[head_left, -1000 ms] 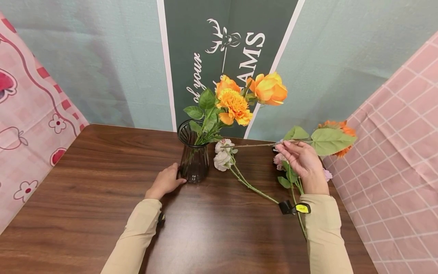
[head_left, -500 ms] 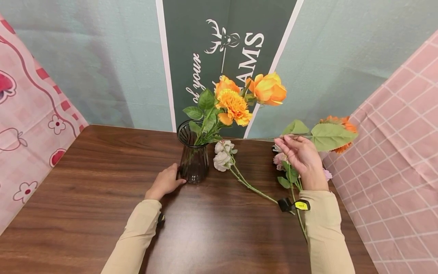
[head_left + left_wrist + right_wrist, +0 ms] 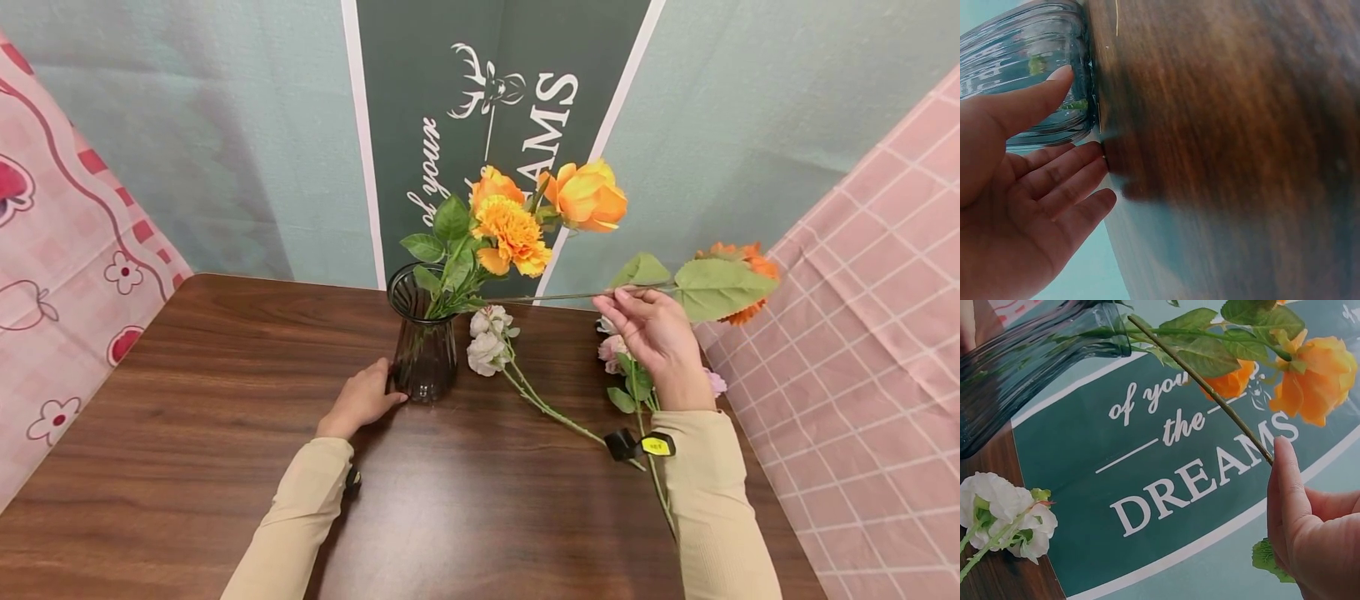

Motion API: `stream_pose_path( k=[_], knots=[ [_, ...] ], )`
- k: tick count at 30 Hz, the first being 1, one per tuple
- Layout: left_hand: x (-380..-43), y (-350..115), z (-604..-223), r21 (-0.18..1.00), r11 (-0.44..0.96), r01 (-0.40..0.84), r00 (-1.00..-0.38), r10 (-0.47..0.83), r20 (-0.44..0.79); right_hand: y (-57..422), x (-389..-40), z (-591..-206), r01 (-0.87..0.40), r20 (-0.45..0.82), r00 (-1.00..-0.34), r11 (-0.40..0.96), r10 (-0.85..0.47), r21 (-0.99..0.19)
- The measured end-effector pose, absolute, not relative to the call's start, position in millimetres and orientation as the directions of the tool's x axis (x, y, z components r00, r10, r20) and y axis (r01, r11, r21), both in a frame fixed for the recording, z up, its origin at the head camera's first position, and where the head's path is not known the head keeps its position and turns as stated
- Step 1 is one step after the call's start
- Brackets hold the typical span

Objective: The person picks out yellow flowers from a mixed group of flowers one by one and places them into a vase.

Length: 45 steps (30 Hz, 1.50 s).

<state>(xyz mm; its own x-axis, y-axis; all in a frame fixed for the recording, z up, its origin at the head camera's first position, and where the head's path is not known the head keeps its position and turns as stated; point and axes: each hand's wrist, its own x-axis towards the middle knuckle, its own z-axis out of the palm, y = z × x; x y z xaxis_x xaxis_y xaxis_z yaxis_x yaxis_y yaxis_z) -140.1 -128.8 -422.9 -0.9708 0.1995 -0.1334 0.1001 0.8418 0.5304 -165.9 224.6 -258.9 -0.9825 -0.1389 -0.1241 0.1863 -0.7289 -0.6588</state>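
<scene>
A dark, ribbed see-through vase stands upright, holding several orange and yellow flowers that lean right. At its lower left side my left hand rests on it, thumb along the glass and the other fingers loosely extended. My right hand pinches the bare stem of an orange flower between thumb and fingers. This flower lies almost level, its bloom and large green leaves to the right. Its stem's free end points left and overlaps the vase's mouth in the right wrist view.
White flowers lie on the brown wooden table right of the vase, their stem running toward my right wrist. Pink flowers lie under my right hand. Printed cloths hang behind and on both sides.
My right hand has lifted slightly with the orange flower, and the stem has risen from in front of the white flowers to beside the vase's rim. My left hand and the vase stay put.
</scene>
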Motion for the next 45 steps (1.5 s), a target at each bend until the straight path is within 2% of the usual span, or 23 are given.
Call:
stream_pose_path(
  k=[7, 17, 32, 45],
  knots=[
    [-140.4, -128.7, -422.8, 0.533, 0.841, 0.098, -0.971, 0.198, -0.133, 218.5, -166.7, -257.2, 0.177, -0.093, -0.983, -0.709, -0.156, -0.683],
    [-140.8, -128.3, -421.6, 0.531, 0.843, 0.088, -0.969, 0.196, -0.151, 211.8, -167.9, -251.9, 0.089, 0.007, -0.99, -0.661, -0.141, -0.745],
    [-141.0, -127.7, -421.2, 0.527, 0.846, 0.081, -0.968, 0.193, -0.161, 197.0, -170.5, -243.5, 0.026, 0.086, -0.983, -0.594, -0.161, -0.804],
    [-139.9, -127.5, -421.7, 0.53, 0.844, 0.082, -0.968, 0.194, -0.159, 181.8, -169.3, -237.7, -0.017, 0.109, -0.98, -0.475, -0.165, -0.88]
  ],
)
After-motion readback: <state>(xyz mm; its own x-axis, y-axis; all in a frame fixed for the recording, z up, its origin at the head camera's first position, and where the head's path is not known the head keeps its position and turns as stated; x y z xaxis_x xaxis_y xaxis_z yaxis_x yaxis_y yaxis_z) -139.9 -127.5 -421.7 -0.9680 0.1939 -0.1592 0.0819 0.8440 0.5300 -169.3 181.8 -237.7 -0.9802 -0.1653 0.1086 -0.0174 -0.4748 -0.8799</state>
